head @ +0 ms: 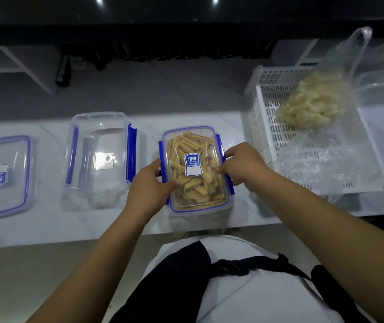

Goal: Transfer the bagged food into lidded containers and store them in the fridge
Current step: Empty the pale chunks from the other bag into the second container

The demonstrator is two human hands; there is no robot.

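Head view: the left hand [149, 183] and the right hand [242, 165] grip the two long sides of the filled box [197, 171], fingers curled on the blue clips [229, 183], thumbs on the lid [193, 148]; the step seems to be the locking of this lid; next the clips need a firm press down until they catch; the box is clear, full of pale yellow sticks, and stands on the counter [209, 122], between an empty box [98, 157] and the basket [314, 145] with a bag [312, 103].

White marble-look counter [46, 227]; dark glossy wall [186, 10] reflecting ceiling lights.
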